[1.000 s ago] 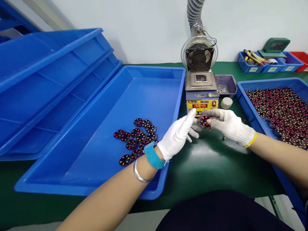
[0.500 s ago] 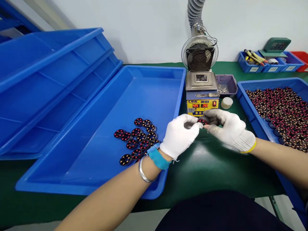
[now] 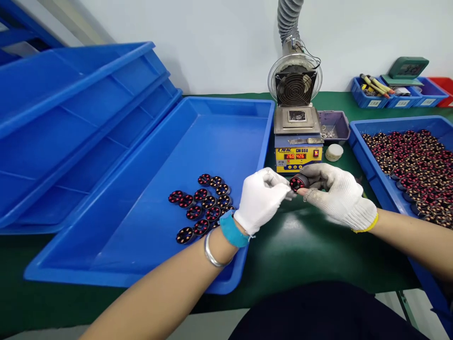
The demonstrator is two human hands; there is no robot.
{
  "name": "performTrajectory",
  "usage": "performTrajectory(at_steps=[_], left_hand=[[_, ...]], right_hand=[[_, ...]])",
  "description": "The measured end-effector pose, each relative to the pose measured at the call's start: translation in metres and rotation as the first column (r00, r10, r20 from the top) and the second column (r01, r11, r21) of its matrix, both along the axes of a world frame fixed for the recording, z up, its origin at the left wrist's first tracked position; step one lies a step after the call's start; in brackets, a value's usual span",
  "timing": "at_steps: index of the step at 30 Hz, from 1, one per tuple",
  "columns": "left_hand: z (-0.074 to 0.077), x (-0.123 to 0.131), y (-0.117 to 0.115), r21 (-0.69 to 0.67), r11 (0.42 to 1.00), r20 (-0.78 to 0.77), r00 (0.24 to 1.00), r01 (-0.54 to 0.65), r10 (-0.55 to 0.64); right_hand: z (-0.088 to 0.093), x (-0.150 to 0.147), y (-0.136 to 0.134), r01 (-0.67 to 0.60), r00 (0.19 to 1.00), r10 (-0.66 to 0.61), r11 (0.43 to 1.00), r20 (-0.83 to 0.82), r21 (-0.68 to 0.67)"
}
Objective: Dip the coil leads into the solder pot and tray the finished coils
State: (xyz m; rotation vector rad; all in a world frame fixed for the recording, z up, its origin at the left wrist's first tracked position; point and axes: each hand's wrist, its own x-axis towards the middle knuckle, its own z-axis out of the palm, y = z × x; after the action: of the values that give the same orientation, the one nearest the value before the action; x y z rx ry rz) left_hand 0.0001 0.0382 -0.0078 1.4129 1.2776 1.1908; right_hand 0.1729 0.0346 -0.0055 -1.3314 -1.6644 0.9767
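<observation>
In the head view, my right hand [image 3: 331,191], in a white glove with dirty fingertips, grips a small round black coil part [image 3: 297,182] with red windings, its face turned towards me. My left hand [image 3: 262,198], in a cleaner white glove, is closed in a pinch right beside the part's left edge; what its fingertips hold is too small to make out. Both hands are just in front of the yellow-fronted solder pot [image 3: 298,158]. Several similar coil parts [image 3: 208,202], red or copper inside, lie in the blue tray [image 3: 141,189] left of my hands.
A blue tray [image 3: 394,123] full of coil parts stands at the right. By the solder pot are a purple bin [image 3: 334,134] and a round white tub [image 3: 334,152]. Stacked blue trays [image 3: 88,127] lean at the left. Small bins [image 3: 368,94] and a green clock [image 3: 408,67] stand behind.
My left fingers have closed together and drawn slightly left and down from the coil part. The part now shows more of its side in my right hand. The pot's display digits differ.
</observation>
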Motion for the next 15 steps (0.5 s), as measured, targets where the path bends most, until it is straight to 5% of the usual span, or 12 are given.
performTrajectory(at_steps=[3, 5, 9, 15], left_hand=[[-0.0035, -0.0038, 0.0016, -0.12, 0.981, 0.291, 0.95, 0.154, -0.114], [-0.004, -0.0034, 0.001, -0.146, 0.976, 0.239, 0.963, 0.16, -0.122], [-0.0036, 0.0029, -0.0016, -0.014, 0.998, -0.107, 0.992, 0.069, -0.07], [-0.0038, -0.0022, 0.0039, -0.104, 0.992, 0.204, 0.978, 0.076, -0.053]], right_hand=[[-0.0013, 0.0008, 0.002, 0.012, 0.996, -0.014, 1.0, -0.086, -0.019], [-0.002, 0.0012, 0.0026, 0.004, 0.994, -0.007, 1.0, -0.105, -0.03], [0.0001, 0.0003, 0.0029, -0.05, 0.987, 0.037, 0.996, -0.158, -0.078], [0.0072, -0.001, 0.0098, 0.039, 0.981, -0.053, 0.996, -0.187, -0.078]])
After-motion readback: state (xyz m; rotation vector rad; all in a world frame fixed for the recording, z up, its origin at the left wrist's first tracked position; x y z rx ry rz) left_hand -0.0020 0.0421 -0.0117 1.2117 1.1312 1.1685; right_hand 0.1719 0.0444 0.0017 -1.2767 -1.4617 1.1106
